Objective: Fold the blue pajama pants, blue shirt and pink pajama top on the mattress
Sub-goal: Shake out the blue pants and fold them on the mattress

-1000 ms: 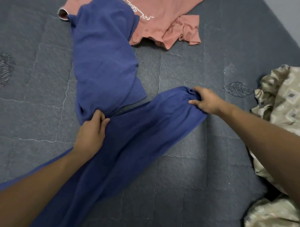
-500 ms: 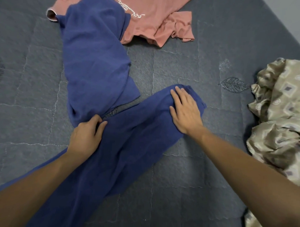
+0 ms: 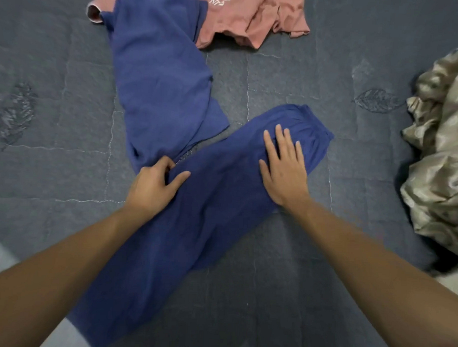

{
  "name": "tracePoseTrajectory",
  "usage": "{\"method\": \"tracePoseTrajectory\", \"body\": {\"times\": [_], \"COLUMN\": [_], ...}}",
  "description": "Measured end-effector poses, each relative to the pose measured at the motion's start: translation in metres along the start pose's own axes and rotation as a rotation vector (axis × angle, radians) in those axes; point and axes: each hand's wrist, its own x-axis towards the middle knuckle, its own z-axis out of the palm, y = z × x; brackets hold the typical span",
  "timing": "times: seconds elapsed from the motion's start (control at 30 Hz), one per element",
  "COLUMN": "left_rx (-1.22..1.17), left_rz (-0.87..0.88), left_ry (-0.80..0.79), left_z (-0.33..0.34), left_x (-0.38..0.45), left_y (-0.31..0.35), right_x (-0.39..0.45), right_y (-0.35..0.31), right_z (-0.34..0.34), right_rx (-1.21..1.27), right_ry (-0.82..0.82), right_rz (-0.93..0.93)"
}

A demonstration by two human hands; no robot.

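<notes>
On the grey mattress point(image 3: 283, 292) the blue pajama pants point(image 3: 195, 211) sprawl centrally, the pink pajama top point(image 3: 254, 21) at twelve o'clock. The right hand point(image 3: 285, 167) presses flat, fingers spread; the left hand point(image 3: 154, 186) pinches the fabric.

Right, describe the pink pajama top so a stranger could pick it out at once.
Start at the grey quilted mattress and look to its far edge, at the top of the view. The pink pajama top lies crumpled there, partly covered by a leg of the blue pajama pants. It is the only salmon-pink cloth, with thin white lettering, unlike the patterned beige fabric at the right.
</notes>
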Motion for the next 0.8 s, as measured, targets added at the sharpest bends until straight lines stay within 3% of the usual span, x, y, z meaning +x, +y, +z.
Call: {"method": "tracePoseTrajectory", "body": {"times": [0.3, 0.57, 0.7, 0.8], "left_rx": [0.065, -0.030, -0.038, 0.002], "left_rz": [-0.059, 0.025, 0.053, 0.061], "left_ry": [-0.218, -0.377, -0.455, -0.531], "left_z": [-0.038, -0.061, -0.087, -0.105], "left_x": [-0.041, -0.061, -0.087, -0.109], "left_y": [-0.029, -0.066, -0.101, -0.127], "right_x": [-0.081, -0.142, -0.181, -0.214], "right_y": [-0.124, -0.199, -0.251, -0.302], "right_z": [0.015, 0.017, 0.020, 0.024], "right_rx": [0.107, 0.085, 0.199, 0.402], "right_ry": [-0.061, -0.069, -0.031, 0.087], "right_rz": [0.011, 0.069, 0.245, 0.541]}}
